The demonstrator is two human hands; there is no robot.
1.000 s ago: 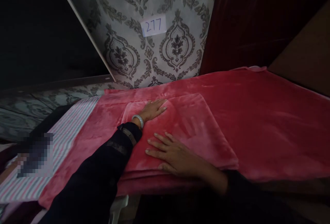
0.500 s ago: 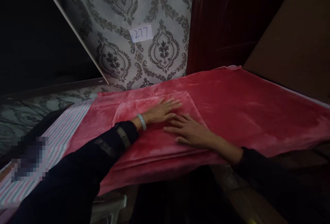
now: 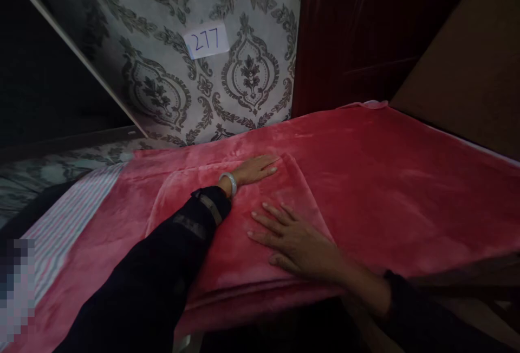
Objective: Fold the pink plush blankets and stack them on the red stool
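A folded piece of plush red fabric [image 3: 227,239] lies flat on a larger spread of the same red plush cloth [image 3: 390,180]. Near the fold's far edge rests my left hand [image 3: 254,170], palm down with its fingers stretched out, a pale bangle [image 3: 228,182] at the wrist. My right hand [image 3: 298,242] lies flat on the nearer right part of the folded piece, fingers spread. Both hands touch the plush and grip nothing. Stacked layers show along the fold's near edge.
Striped cloth [image 3: 81,207] shows at the left end of the surface. Behind stand a patterned wall with a paper label [image 3: 207,40] reading 277 and a dark red panel [image 3: 357,33]. A large dark screen-like panel [image 3: 49,71] hangs at left; a brown board [image 3: 467,60] stands right.
My hands have moved apart: the left is now by the fold's far edge, the right has come nearer to me. The view has shifted slightly.
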